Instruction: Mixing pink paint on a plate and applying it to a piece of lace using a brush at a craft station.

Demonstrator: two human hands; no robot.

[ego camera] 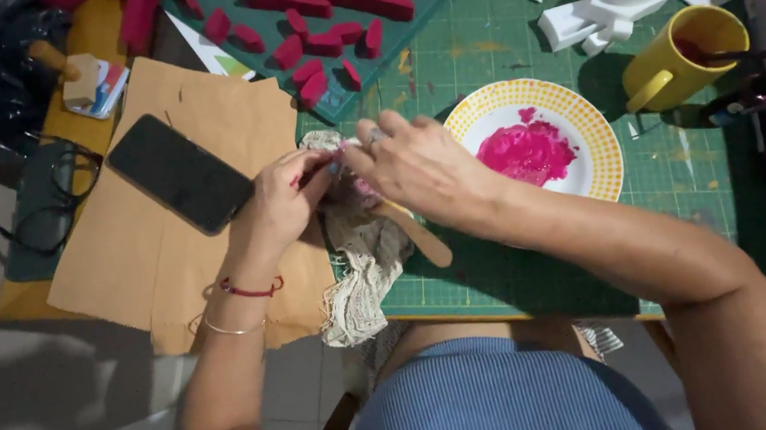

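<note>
Both hands (348, 185) – fingers clenched on rag (363, 248) and brush (419, 236) – over green mat (533, 273).

A black phone (179, 173) lies on brown paper (199, 202). A yellow-rimmed plate (599, 137) holds pink paint; a yellow mug (673, 58) stands beside it, perhaps with brushes inside.
</note>
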